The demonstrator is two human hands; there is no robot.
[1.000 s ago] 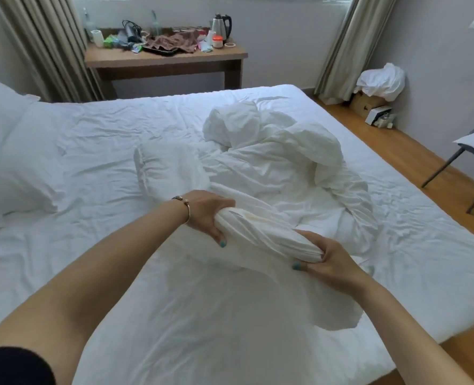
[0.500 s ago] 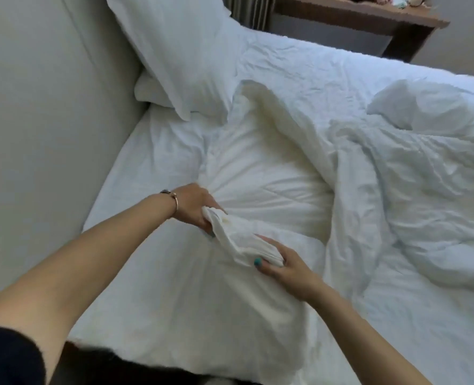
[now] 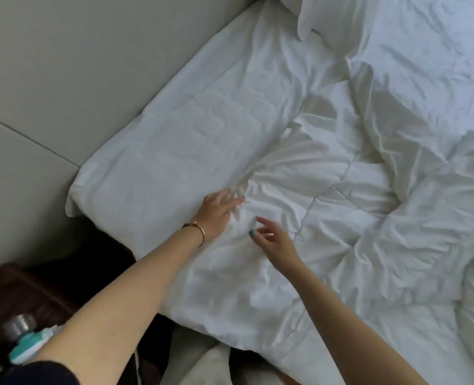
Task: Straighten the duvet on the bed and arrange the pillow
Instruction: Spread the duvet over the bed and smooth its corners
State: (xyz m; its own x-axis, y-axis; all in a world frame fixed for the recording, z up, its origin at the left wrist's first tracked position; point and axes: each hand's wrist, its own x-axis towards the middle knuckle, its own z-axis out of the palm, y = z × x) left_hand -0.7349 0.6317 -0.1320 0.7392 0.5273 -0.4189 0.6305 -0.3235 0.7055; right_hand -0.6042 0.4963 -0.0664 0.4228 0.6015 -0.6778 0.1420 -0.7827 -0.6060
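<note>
Pressing down on the white duvet [image 3: 327, 218], your left hand [image 3: 217, 211] lies flat with its fingers spread and nearly straight, the fingertips at a bunch of creases that fan out from where it rests. It grips nothing; it only bears on the cloth. A thin gold bracelet [image 3: 199, 232] circles that wrist.

Your right hand [image 3: 269, 237] is just to the right of it and a little nearer, fingers loosely parted and relaxed with the thumb out to the left. It holds nothing, and you cannot tell whether its fingertips touch the duvet or float just above it.

The duvet's corner lies under your two hands, partly flattened, with its near edge hanging off the near side of the bed. Farther right it is heaped in deep folds and ridges. Left of your left hand a strip of bare white sheet [image 3: 174, 140] runs to the mattress corner and up along the headboard [image 3: 77, 65], which bounds the bed on the left. The pillow [image 3: 330, 18] sits at the far edge of the view, its lower corner drooping onto the sheet, well apart from both hands.

At the near left, below the mattress corner, stands a dark wooden nightstand [image 3: 22, 290] with a teal-and-white object [image 3: 29, 348] on it.
</note>
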